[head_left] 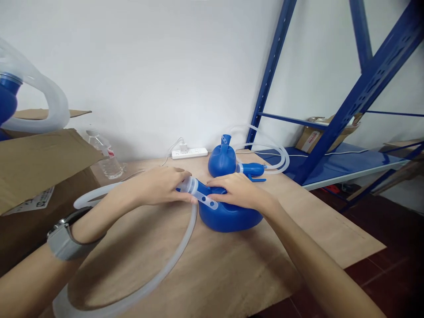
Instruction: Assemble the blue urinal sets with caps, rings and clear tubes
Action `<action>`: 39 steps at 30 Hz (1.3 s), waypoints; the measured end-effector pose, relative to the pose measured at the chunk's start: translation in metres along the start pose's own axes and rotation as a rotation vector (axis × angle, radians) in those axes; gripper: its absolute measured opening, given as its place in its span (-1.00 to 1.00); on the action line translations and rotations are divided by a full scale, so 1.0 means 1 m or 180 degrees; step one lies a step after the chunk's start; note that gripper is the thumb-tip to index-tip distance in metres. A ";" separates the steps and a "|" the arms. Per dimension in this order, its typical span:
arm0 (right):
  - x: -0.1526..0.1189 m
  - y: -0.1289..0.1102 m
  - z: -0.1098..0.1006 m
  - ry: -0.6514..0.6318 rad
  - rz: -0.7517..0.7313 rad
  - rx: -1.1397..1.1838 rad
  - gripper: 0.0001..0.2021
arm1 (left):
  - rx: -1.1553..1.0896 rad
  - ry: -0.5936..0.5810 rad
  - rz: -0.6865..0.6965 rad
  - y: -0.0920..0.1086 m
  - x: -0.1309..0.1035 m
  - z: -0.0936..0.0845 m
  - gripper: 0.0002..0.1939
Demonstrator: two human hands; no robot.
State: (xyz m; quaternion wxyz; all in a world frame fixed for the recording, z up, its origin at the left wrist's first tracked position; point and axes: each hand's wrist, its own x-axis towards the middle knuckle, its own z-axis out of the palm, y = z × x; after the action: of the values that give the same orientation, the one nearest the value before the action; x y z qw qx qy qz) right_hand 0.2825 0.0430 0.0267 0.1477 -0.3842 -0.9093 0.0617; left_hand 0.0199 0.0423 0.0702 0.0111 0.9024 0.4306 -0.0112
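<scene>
The head view shows the left hand (167, 185) with thumb and fingers closed around a translucent collar (192, 184) at the neck of a blue container (228, 219). The right hand (236, 190) grips the same container near its neck, beside the collar's strap (207, 200) with its holes. The container rests on the tabletop (324, 221); a pale hose (180, 251) loops across to its left. Behind it stand a second blue container (221, 161) and a white power strip (190, 153). Farther left are a clear bottle (111, 165) and a cardboard box (46, 159); a blue rack (347, 163) stands right.
</scene>
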 end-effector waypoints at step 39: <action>-0.005 -0.012 0.009 0.0154 0.0043 -0.0205 -0.59 | 0.0675 0.0829 0.0238 0.028 0.002 0.020 -0.36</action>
State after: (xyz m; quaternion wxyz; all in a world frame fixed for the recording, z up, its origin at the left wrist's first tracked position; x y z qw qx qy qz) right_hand 0.2747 0.0312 0.0193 0.1569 -0.3962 -0.9043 0.0240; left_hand 0.0428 0.0261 0.0507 -0.1397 0.9077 0.3910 0.0609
